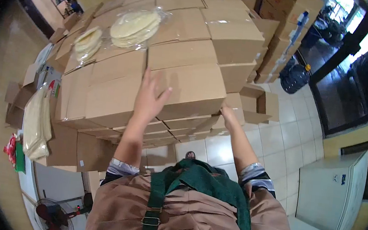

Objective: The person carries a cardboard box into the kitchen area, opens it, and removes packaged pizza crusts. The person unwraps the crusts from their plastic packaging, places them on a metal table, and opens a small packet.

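A closed cardboard box [187,83] sits at the near corner of a large stack of similar boxes. My left hand [151,94] lies against its left end with thumb and fingers spread, the fingertips by the gap beside the neighbouring box [113,87]. At the front right corner, my right hand [227,113] has its fingers bent around the lower edge of the same box; the fingertips are partly hidden. Farther back on the stack rest two clear bags of round, pale flatbreads or wrappers, one larger bag [135,27] and one smaller bag [87,44].
At left, another bag of pale sheets [37,122] lies on a carton. An open carton [256,105] stands on the tiled floor [280,138] at right, near a blue water jug [295,77] and a glass door. A white freezer [326,188] is at lower right, a fan [54,218] at lower left.
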### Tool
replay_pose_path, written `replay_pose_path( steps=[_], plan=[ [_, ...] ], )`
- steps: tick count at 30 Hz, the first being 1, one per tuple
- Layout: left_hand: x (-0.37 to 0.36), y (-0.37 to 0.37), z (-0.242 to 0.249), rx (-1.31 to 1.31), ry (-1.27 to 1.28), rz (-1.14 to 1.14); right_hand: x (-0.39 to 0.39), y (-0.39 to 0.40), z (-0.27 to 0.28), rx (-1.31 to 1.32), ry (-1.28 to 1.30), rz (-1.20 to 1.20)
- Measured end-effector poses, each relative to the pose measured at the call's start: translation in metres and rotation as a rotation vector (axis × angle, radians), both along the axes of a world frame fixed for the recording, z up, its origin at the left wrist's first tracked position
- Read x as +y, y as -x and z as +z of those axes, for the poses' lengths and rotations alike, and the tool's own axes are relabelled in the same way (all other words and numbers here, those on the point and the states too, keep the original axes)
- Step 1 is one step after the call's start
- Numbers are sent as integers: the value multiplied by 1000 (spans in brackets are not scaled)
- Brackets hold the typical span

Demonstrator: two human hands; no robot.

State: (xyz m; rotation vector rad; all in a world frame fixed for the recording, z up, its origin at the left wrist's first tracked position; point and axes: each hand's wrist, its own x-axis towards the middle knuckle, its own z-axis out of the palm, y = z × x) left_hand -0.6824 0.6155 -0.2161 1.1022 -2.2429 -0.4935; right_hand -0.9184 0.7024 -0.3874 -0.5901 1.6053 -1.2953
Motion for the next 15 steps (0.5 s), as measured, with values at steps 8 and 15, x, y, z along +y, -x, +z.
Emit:
replay_pose_path(
  steps=[8,15],
  plan=[
    [-19,19,3,601,-474,96,-11,0,-27,-256,-13,46],
    [33,54,4,527,-709,173,33,48,-35,-640,-17,27]
  ],
)
